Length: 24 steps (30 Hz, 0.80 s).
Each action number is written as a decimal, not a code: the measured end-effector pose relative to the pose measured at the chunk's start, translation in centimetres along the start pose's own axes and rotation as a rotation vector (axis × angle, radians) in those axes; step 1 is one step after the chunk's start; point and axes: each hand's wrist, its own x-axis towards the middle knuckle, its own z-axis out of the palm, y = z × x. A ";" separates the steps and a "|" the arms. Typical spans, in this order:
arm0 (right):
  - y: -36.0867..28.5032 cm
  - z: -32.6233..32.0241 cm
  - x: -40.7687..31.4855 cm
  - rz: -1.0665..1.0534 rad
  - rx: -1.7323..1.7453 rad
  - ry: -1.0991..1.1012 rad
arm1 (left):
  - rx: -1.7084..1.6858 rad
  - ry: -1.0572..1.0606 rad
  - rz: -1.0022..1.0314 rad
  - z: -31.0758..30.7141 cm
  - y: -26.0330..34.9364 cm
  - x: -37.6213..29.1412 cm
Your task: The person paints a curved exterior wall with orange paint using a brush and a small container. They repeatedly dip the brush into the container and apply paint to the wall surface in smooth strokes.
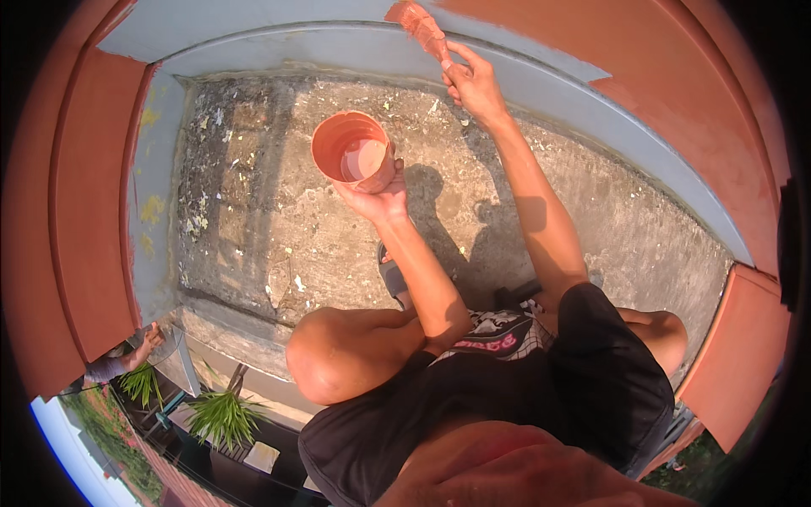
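Observation:
My left hand (380, 199) cups a round paint pot (352, 147) from below and the side, above the concrete floor. Its inside is coated in terracotta paint, with a pool of paint at the bottom. In my right hand (470, 85) is a paintbrush (423, 28), gripped by its handle and smeared thickly with the same paint. The bristles lie at or near the grey-blue wall (329, 12) at the top of the view; I cannot tell whether they touch it. Terracotta paint (570, 38) covers the wall to the right of the brush.
The concrete floor (329, 253) carries paint flecks and shadows. At the left stands a terracotta-and-grey pillar (95, 209). Another person's hand (151, 337) shows beyond the floor's edge at lower left, near spiky green plants (225, 415). A sandal (393, 275) is on my foot.

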 end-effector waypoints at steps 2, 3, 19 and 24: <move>0.1 -4.4 -2.9 0.052 0.087 0.141 | 0.003 -0.018 -0.036 0.2 -0.3 -0.2; 0.3 -6.5 -4.4 0.050 0.127 0.204 | 0.006 -0.027 -0.054 0.1 -0.4 -0.1; 1.2 -0.6 -4.1 -0.125 0.160 0.808 | -0.101 -0.164 -0.064 -0.4 -0.4 -0.3; 1.6 7.8 -2.4 -0.166 0.019 0.514 | -0.134 -0.216 -0.048 -0.7 0.0 0.0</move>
